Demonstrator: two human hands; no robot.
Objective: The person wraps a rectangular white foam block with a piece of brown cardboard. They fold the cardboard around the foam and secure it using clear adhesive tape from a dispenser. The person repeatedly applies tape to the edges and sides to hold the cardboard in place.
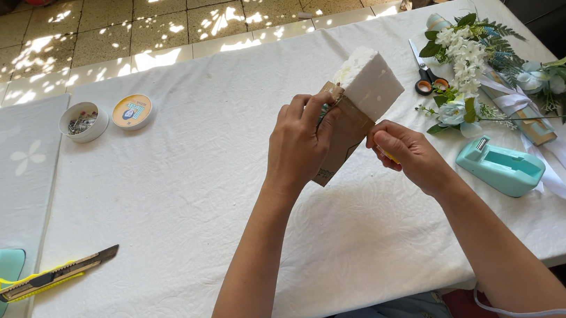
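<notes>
Foam block in brown paper — left hand gripping, right hand just below.

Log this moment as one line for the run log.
left hand: grips brown paper wrap on white foam block | right hand: at wrap's lower edge, holding something yellow

A white foam block wrapped partly in brown cardboard packaging is held tilted above the middle of the counter; a small printed patch is seen near the cardboard's lower corner. At the counter's far left, a small round white container of small metal bits is set just beside its round lid, which bears an orange-rimmed label with a pale blue centre. No signs or screens are seen.
</notes>
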